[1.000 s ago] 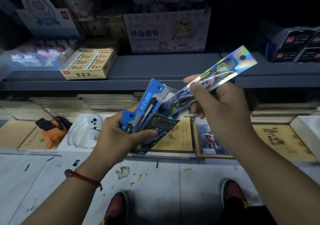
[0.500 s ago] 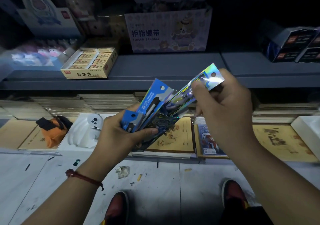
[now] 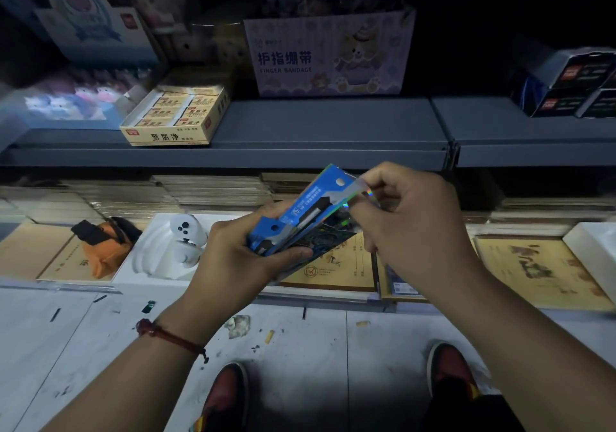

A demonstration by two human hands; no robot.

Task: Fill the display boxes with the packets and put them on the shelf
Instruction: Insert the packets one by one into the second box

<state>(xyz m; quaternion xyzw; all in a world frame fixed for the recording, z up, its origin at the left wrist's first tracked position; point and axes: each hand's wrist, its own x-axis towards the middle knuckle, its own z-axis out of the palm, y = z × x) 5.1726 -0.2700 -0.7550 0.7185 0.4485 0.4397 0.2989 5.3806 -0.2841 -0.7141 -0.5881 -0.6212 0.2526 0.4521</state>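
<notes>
The left hand (image 3: 233,258) grips a fanned bundle of long, flat packets (image 3: 310,205) by their lower ends, fingers curled behind and the thumb laid across the front. The bundle is held in the air between the two hands, in front of the lower display of notebooks (image 3: 333,265). Its long axis runs from lower left to upper right, with the punched hanging ends pointing up toward the front edge of the grey shelf (image 3: 333,125). The right hand (image 3: 416,228) has its fingers curled tightly, pinching the upper end of a shiny holographic packet (image 3: 354,190) that lies against the back of the blue ones. On the shelf, a bare grey stretch lies in front of the finger bandage box (image 3: 333,55). It is bounded on the left by an open yellow box (image 3: 176,118) at the shelf's edge and on the right by stacked dark boxes (image 3: 566,81). The tips of the packets sit just below the shelf lip.
</notes>
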